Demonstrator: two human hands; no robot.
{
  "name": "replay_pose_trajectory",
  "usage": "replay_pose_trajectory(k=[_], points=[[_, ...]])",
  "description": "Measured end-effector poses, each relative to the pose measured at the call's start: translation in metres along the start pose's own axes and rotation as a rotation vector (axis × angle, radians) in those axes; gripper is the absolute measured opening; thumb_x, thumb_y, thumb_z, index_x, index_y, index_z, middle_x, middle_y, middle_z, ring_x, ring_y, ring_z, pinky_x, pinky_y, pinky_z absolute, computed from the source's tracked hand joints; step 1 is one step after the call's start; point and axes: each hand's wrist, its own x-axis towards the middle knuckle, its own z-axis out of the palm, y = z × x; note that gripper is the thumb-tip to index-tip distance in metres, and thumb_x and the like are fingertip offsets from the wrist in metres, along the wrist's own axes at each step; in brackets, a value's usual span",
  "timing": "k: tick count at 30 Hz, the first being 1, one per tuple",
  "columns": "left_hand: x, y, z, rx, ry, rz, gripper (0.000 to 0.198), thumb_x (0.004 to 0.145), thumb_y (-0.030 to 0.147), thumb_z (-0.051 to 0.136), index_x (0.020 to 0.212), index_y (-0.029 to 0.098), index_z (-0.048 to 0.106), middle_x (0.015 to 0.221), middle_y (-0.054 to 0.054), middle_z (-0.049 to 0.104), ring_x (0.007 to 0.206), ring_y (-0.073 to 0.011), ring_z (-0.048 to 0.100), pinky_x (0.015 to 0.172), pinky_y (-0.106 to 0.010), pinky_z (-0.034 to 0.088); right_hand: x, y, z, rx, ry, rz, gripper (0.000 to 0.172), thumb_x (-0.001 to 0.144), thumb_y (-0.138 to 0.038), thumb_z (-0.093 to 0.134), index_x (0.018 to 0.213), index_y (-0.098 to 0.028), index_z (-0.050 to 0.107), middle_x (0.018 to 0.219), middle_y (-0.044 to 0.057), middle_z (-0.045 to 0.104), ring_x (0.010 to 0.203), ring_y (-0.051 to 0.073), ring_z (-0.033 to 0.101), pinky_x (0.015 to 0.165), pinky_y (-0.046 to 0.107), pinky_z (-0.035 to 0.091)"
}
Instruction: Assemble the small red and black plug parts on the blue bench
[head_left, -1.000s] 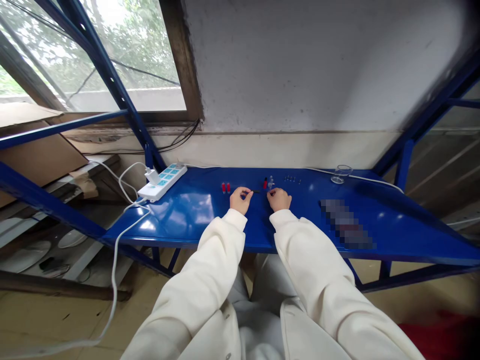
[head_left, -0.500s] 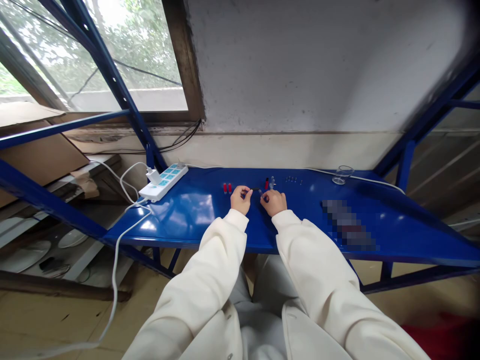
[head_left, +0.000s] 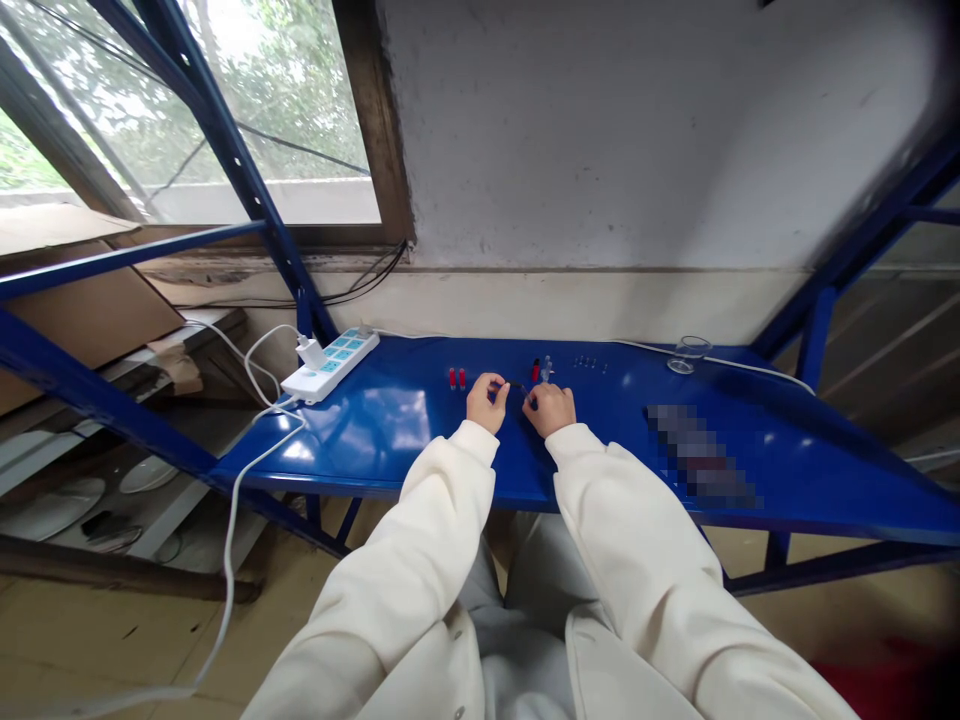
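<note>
The left hand (head_left: 486, 400) and the right hand (head_left: 551, 408), both curled tight, pinch a small dark piece (head_left: 516, 385) between them over the blue table (head_left: 390, 420), where a slack grip could drop it among the red caps (head_left: 456, 378).

No writing can be read; any marks on the power strip (head_left: 330, 365) are too small.

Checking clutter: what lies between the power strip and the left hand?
Head view: two small red pieces on the blue table, close to the left hand.
</note>
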Motion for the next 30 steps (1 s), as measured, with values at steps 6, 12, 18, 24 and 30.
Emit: replay_pose_trajectory(k=[6, 12, 18, 24, 30], points=[[-0.0026, 0.0013, 0.0003, 0.052, -0.075, 0.095, 0.019, 0.08, 0.028, 0.048, 0.096, 0.019, 0.053, 0.09, -0.004, 0.061, 0.065, -0.0082, 0.056, 0.06, -0.021, 0.044, -0.0006, -0.0022, -0.0022, -0.005, 0.0, -0.014, 0.011, 0.071, -0.022, 0.049, 0.066, -0.015, 0.056, 0.071, 0.005, 0.058, 0.07, 0.016, 0.048, 0.062, 0.029, 0.019], [-0.0061, 0.0022, -0.0004, 0.16, -0.222, 0.226, 0.026, 0.083, 0.027, 0.045, 0.104, 0.021, 0.057, 0.104, -0.006, 0.058, 0.072, -0.0098, 0.056, 0.071, -0.025, 0.048, -0.0003, 0.0, 0.0024, 0.076, 0.04, 0.034, 0.012, 0.072, -0.024, 0.049, 0.066, -0.016, 0.055, 0.069, 0.004, 0.058, 0.067, 0.016, 0.048, 0.061, 0.028, 0.019], [-0.0071, -0.0003, -0.0006, 0.235, -0.298, 0.238, 0.038, 0.083, 0.022, 0.043, 0.121, 0.023, 0.049, 0.109, -0.005, 0.056, 0.083, -0.0122, 0.056, 0.079, -0.027, 0.048, -0.0007, 0.0017, 0.0034, 0.198, 0.067, 0.089, 0.013, 0.072, -0.027, 0.05, 0.064, -0.017, 0.054, 0.065, 0.002, 0.055, 0.067, 0.015, 0.049, 0.06, 0.027, 0.02], [-0.007, -0.0033, 0.0002, 0.23, -0.313, 0.227, 0.044, 0.081, 0.021, 0.045, 0.125, 0.023, 0.045, 0.109, -0.005, 0.057, 0.092, -0.0136, 0.055, 0.083, -0.027, 0.047, -0.001, 0.0001, -0.001, 0.245, 0.07, 0.091, 0.015, 0.074, -0.029, 0.05, 0.065, -0.017, 0.053, 0.063, 0.001, 0.052, 0.065, 0.014, 0.048, 0.059, 0.026, 0.02], [-0.0069, -0.0042, 0.0023, 0.19, -0.292, 0.226, 0.041, 0.08, 0.019, 0.046, 0.12, 0.02, 0.051, 0.107, -0.005, 0.058, 0.09, -0.0133, 0.056, 0.083, -0.027, 0.047, -0.0004, 0.0002, -0.0012, 0.24, 0.069, 0.085, 0.014, 0.074, -0.028, 0.05, 0.065, -0.017, 0.053, 0.063, 0.0, 0.052, 0.065, 0.014, 0.048, 0.059, 0.027, 0.021]])
